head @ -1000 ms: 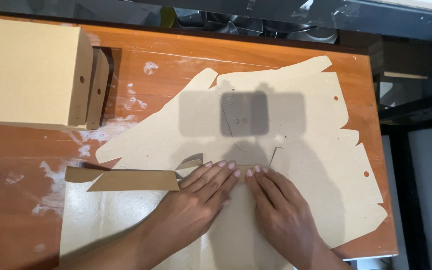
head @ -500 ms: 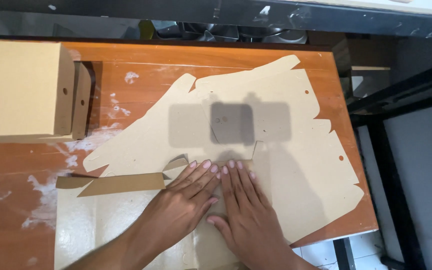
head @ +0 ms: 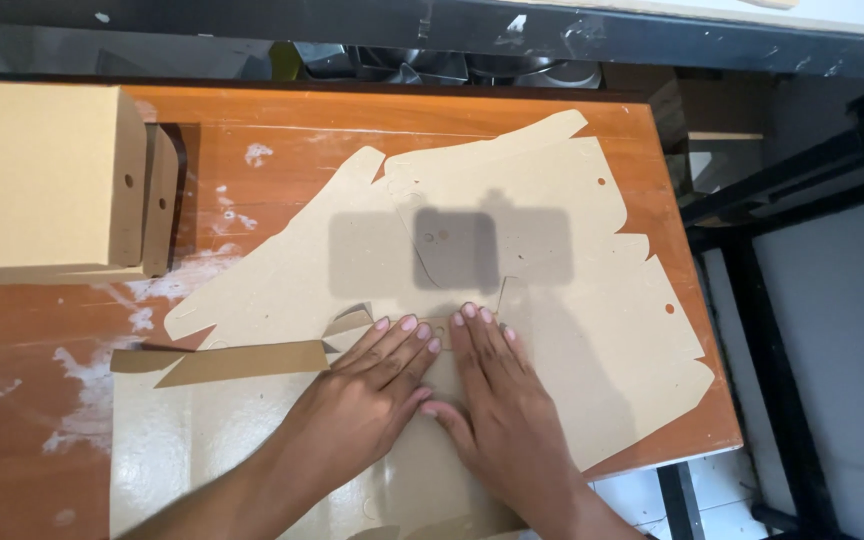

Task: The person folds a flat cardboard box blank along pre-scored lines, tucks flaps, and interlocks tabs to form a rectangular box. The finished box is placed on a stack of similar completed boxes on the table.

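A large flat die-cut cardboard sheet lies across the wooden table. My left hand and my right hand rest side by side, palms down, pressing on a folded panel of cardboard near the table's front edge. Fingers of both hands are extended and flat; the thumbs meet between them. A narrow cardboard flap sticks out to the left of my left hand.
An assembled cardboard box stands at the table's left, with a loose flat piece leaning against it. White smears mark the tabletop at left. A black metal frame stands beyond the right table edge. Metal items sit behind the table.
My hands have stayed pressed flat on the cardboard, drawn close together. The view has shifted, so the table sits further left in the picture.
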